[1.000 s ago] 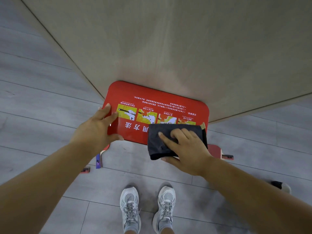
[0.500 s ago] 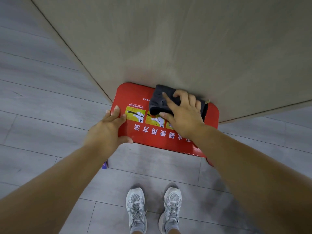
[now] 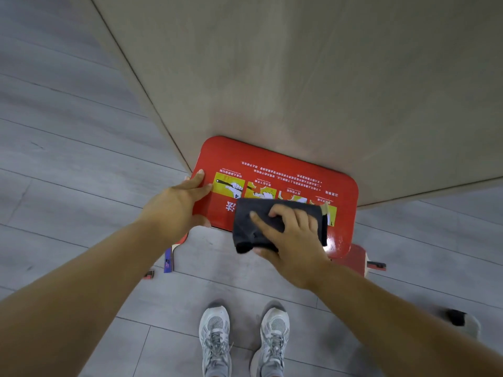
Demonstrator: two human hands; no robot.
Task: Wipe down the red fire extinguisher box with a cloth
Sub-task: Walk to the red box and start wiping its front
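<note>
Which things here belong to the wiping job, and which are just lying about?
In the job: red box; grey cloth; right hand gripping the cloth; left hand holding the box's corner.
Lying about, on the floor: blue strip; small red piece; dark object.

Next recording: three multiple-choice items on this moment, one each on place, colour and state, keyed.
1. Where is the cloth? A) in a bucket B) on the red box, at its near edge C) on a chair
2. The cloth's colour? A) dark grey B) white C) yellow
3. The left hand? A) hangs free B) holds the cloth C) holds the box's left end
Key: B, the right hand presses it onto the box top; A, dark grey against the red; C, fingers on top, thumb at the edge.
</note>
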